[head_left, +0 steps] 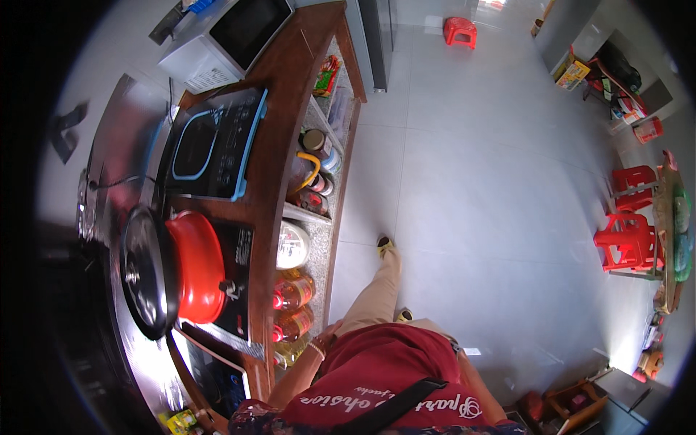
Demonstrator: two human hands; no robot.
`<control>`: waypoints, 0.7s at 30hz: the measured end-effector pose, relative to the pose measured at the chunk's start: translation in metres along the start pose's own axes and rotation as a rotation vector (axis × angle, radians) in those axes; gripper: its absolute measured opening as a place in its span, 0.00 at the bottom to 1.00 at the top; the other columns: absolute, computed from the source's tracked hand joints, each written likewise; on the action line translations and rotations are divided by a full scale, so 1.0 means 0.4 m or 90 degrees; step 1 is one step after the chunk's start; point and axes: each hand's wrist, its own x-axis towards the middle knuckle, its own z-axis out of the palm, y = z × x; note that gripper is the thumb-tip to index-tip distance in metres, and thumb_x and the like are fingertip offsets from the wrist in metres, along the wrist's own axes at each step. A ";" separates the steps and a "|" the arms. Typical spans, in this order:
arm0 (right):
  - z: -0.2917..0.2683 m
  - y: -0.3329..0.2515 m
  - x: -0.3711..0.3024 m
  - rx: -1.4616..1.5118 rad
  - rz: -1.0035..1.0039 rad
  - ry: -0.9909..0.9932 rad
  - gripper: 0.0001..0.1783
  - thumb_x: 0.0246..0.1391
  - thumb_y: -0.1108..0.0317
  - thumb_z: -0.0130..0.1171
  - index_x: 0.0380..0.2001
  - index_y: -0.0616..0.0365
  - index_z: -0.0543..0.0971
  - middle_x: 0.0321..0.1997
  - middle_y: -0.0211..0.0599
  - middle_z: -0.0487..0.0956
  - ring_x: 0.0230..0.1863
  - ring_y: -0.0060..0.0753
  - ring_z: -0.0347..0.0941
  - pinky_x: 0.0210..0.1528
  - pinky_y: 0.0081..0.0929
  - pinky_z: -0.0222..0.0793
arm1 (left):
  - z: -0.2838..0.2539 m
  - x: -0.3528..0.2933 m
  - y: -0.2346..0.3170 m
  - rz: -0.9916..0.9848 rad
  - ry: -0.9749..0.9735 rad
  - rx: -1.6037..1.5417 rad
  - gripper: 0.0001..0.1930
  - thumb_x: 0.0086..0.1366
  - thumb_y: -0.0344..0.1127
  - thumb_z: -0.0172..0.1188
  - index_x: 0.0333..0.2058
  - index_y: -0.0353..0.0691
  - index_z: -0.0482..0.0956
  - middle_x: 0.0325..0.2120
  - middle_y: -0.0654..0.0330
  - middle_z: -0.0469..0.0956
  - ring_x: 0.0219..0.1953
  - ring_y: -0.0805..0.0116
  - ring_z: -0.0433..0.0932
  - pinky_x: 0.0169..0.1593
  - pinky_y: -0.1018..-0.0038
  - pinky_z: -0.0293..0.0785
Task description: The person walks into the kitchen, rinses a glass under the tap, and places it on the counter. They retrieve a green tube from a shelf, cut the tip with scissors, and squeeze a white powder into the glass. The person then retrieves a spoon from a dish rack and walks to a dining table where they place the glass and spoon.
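Observation:
My left hand [328, 336] hangs beside my left thigh, a beaded bracelet on its wrist; its fingers are too hidden to read. Nearest to it are several oil bottles [293, 324] with red caps on the low shelf. On the right, my forearm [475, 384] runs down past the edge of my dark red shirt, and the hand itself is out of sight. On the wooden counter [279, 170] to my left stands a red pot [199, 267] on a black cooktop [238, 272]. A black lid [150, 272] with a knob leans against the pot's far side.
A black induction cooker [217, 145] with blue edges and a silver microwave [226, 43] sit farther along the counter. Jars [317, 143] and a white tub [291, 245] fill the shelves below. Red stools [628, 239] stand at the right, another stool [460, 32] far ahead on grey tiles.

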 end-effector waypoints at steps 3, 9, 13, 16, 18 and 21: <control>0.071 -0.126 0.103 0.025 -0.092 -0.053 0.30 0.48 0.44 0.51 0.47 0.55 0.66 0.42 0.43 0.69 0.35 0.37 0.69 0.30 0.34 0.68 | -0.032 0.061 0.195 0.016 -0.052 -0.015 0.29 0.57 0.54 0.53 0.49 0.37 0.67 0.43 0.56 0.73 0.45 0.62 0.71 0.48 0.69 0.68; 0.297 -0.592 0.016 -0.068 -0.071 0.062 0.21 0.49 0.48 0.52 0.31 0.57 0.71 0.25 0.30 0.68 0.19 0.21 0.63 0.17 0.24 0.61 | -0.044 0.162 0.539 -0.054 -0.059 0.058 0.29 0.57 0.55 0.53 0.50 0.38 0.67 0.46 0.59 0.71 0.47 0.65 0.69 0.49 0.68 0.67; 0.360 -0.749 0.114 -0.021 -0.066 0.081 0.19 0.50 0.49 0.51 0.21 0.53 0.73 0.16 0.24 0.65 0.17 0.20 0.62 0.18 0.22 0.59 | 0.044 0.220 0.850 -0.031 0.150 0.124 0.25 0.59 0.51 0.51 0.52 0.46 0.66 0.50 0.63 0.67 0.50 0.68 0.65 0.50 0.65 0.63; 0.380 -0.908 0.138 -0.002 -0.058 0.071 0.19 0.52 0.48 0.49 0.21 0.51 0.72 0.16 0.24 0.66 0.17 0.20 0.62 0.18 0.20 0.57 | 0.036 0.312 0.981 0.061 0.138 0.049 0.20 0.60 0.51 0.50 0.46 0.47 0.70 0.40 0.65 0.73 0.42 0.70 0.72 0.44 0.66 0.65; 0.337 -0.973 0.248 -0.080 -0.062 0.093 0.20 0.54 0.48 0.48 0.20 0.51 0.71 0.15 0.24 0.66 0.17 0.19 0.61 0.17 0.20 0.57 | 0.059 0.343 1.082 0.067 0.145 -0.004 0.18 0.61 0.48 0.48 0.45 0.45 0.70 0.39 0.62 0.75 0.42 0.69 0.74 0.45 0.68 0.67; 0.343 -1.168 0.330 -0.195 -0.185 0.084 0.21 0.55 0.48 0.45 0.19 0.52 0.70 0.14 0.24 0.65 0.17 0.19 0.61 0.17 0.19 0.57 | 0.074 0.419 1.176 0.068 0.188 -0.044 0.18 0.61 0.47 0.49 0.45 0.45 0.70 0.38 0.62 0.75 0.41 0.69 0.75 0.44 0.68 0.68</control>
